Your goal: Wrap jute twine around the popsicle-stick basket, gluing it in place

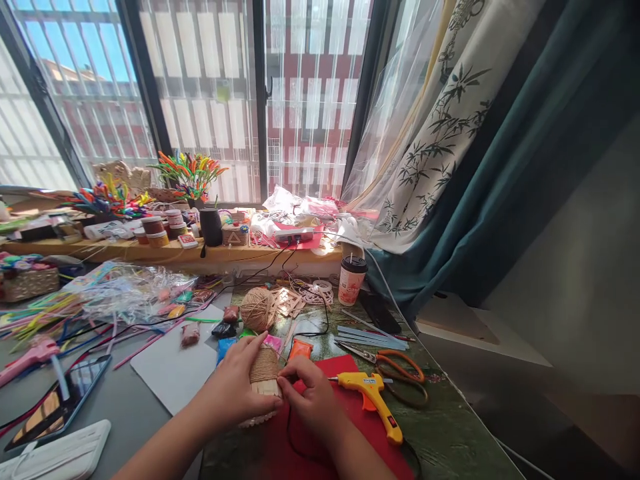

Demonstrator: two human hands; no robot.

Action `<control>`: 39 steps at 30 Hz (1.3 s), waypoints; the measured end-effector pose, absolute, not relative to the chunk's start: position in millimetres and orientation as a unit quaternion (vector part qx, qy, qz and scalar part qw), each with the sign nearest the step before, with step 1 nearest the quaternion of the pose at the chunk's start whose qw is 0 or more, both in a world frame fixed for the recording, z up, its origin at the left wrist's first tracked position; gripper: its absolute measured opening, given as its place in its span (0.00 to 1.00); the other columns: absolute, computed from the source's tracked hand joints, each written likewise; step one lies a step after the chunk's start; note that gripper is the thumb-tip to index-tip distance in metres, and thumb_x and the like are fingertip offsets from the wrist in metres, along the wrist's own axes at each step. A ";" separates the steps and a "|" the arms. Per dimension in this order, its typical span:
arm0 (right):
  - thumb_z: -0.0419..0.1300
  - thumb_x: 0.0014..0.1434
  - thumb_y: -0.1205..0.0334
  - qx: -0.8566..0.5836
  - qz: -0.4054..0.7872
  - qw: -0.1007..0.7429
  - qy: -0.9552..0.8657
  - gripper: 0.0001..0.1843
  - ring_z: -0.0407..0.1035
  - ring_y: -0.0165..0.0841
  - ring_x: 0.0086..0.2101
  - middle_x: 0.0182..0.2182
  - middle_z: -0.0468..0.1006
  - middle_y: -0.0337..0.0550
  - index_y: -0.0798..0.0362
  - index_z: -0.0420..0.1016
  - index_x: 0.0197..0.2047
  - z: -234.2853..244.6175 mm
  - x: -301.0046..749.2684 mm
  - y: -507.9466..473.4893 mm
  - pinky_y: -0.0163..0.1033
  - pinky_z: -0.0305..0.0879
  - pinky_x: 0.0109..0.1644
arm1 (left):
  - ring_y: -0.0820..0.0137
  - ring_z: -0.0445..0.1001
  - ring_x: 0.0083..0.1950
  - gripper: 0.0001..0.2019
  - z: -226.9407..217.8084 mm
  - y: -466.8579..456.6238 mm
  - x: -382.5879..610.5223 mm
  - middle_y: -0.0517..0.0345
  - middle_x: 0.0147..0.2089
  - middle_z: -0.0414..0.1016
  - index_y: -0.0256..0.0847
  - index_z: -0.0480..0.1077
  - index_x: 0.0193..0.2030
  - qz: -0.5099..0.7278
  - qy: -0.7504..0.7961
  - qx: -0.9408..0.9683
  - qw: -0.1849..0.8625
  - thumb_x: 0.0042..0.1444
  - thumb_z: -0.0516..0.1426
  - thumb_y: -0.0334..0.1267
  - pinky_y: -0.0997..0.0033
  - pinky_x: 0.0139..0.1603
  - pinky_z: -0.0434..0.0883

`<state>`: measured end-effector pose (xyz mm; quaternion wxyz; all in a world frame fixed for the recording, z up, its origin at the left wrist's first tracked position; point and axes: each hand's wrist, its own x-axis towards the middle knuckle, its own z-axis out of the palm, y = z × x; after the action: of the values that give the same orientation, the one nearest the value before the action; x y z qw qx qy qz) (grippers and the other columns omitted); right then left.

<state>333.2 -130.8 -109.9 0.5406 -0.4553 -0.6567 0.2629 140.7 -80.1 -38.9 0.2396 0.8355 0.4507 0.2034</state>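
Observation:
My left hand is closed around a small container wrapped in twine, its thumb along the bottom and its fingers on the far side. Tan twine covers the upper part in tight rows; a pale, bare wood-like band shows below. At the right edge of this band my right hand is closed in a pinch, thumb against forefinger. What lies between those fingertips is too small to make out. Behind the container sits a ball of twine. A yellow glue gun lies right of my right hand, on red sheet.
Orange-handled scissors, clear glue sticks and a paper cup with a black lid are on the right. Left are a phone, a pink glue gun and a white board. Craft supplies crowd the windowsill.

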 end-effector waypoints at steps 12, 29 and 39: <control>0.57 0.67 0.58 -0.468 0.153 0.481 -0.725 0.06 0.70 0.41 0.49 0.44 0.80 0.46 0.49 0.70 0.38 -94.3 332.6 -135.5 0.48 0.58 0.57 | 0.42 0.61 0.72 0.49 -41.5 -87.8 130.5 0.38 0.70 0.65 0.39 0.59 0.74 0.178 0.460 0.842 0.218 0.45 0.70 0.46 0.42 0.71 0.60; 0.59 0.65 0.47 -0.462 0.361 0.509 -0.630 0.17 0.63 0.32 0.31 0.28 0.70 0.37 0.51 0.71 0.33 -101.6 332.8 -135.5 0.36 0.59 0.36 | 0.48 0.66 0.69 0.41 -86.4 -93.4 107.3 0.45 0.69 0.63 0.48 0.55 0.71 0.342 0.437 0.770 0.313 0.54 0.65 0.50 0.48 0.68 0.67; 0.66 0.58 0.43 -0.476 0.400 0.547 -0.561 0.20 0.64 0.33 0.32 0.28 0.70 0.37 0.51 0.70 0.30 -105.4 338.5 -130.3 0.38 0.62 0.38 | 0.48 0.68 0.69 0.43 -108.9 -100.4 113.0 0.45 0.70 0.67 0.46 0.54 0.70 0.353 0.448 0.723 0.390 0.50 0.63 0.56 0.51 0.68 0.67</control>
<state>338.5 -130.3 -105.4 0.5469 -0.4755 -0.5607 0.4004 113.0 -100.4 -108.9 0.3902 0.7230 0.4479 0.3527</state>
